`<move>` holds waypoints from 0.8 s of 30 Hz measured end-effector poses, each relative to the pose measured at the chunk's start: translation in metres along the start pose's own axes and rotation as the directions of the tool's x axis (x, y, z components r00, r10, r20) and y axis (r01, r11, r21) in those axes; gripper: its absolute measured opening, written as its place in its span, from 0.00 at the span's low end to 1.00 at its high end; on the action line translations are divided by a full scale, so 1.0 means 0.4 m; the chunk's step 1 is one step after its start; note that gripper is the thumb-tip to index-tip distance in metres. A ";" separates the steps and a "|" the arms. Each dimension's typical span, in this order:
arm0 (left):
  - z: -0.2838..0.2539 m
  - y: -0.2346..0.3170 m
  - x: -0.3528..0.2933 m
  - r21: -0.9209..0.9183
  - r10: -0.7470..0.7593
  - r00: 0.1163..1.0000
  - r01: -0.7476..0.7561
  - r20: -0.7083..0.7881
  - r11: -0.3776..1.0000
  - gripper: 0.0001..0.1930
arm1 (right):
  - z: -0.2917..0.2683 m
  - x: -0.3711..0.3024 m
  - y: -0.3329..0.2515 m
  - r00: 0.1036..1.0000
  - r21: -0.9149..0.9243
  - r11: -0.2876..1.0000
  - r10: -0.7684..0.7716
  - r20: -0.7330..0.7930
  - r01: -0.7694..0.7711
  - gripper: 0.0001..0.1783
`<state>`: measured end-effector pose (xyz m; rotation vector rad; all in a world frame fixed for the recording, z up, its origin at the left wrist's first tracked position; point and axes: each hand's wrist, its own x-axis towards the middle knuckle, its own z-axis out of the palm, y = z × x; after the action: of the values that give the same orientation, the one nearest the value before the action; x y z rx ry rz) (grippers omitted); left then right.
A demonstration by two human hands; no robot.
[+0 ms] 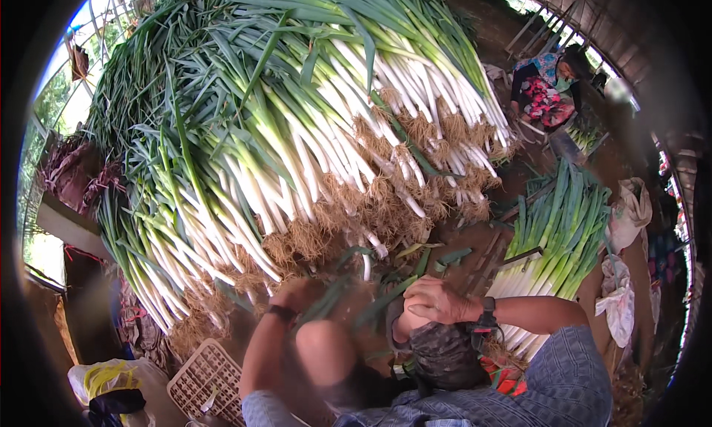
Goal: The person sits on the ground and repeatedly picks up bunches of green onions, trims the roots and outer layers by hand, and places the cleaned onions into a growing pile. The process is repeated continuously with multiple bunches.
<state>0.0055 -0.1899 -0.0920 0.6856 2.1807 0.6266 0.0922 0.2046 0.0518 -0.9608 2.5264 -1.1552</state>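
Observation:
My left hand [298,294], smeared by motion, is beside the roots at the front of a big heap of leeks [285,141]. A blurred green leaf [326,299] is close by it, and whether the hand holds it I cannot tell. Above my bent knee [409,325] is my right hand [439,301], its fingers curled and pressed together; what they hold, if anything, is hidden. Long green leaf scraps [386,301] lie between the two hands. At my right, cleaner leeks [552,242] lie in a pile, white ends toward me, with a dark bar across them.
A beige plastic crate [204,382] and a plastic bag [122,382] are at lower left. White sacks [617,297] stand at the right. Farther back on the right sits another person [547,90] beside more leeks. Loose leaves [452,259] litter the ground.

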 end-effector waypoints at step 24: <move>-0.044 0.587 0.089 -0.829 0.178 0.878 -0.478 -0.444 0.290 0.15 | -0.518 0.961 0.375 0.719 -0.281 0.826 0.198 -0.666 -0.488 0.18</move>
<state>0.0354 0.0023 0.0457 0.3906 1.4278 2.0996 -0.3631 0.1579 0.1126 -0.0921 3.3990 -0.8753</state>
